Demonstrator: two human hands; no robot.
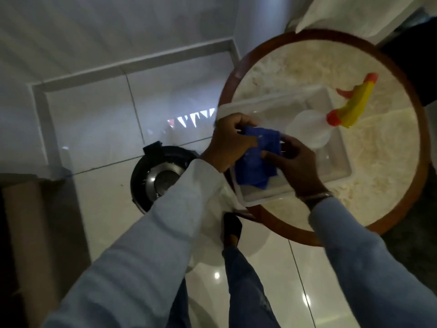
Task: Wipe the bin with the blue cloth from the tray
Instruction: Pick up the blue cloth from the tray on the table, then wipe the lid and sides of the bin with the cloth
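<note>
The blue cloth (254, 162) is crumpled over the near left corner of a white plastic tray (340, 162) on a round table. Both hands grip the cloth: my left hand (230, 144) pinches its upper left part, my right hand (295, 162) holds its right side with the thumb across it. The bin (153, 176), round, black-rimmed with a shiny metal inside, stands on the floor to the left of the table, partly hidden behind my left sleeve.
A clear spray bottle (309, 129) with a yellow and orange trigger head lies in the tray. The round table (378, 185) has a wooden rim and a pale marbled top. White tiled floor lies below; a brown cardboard shape (28, 233) stands at left.
</note>
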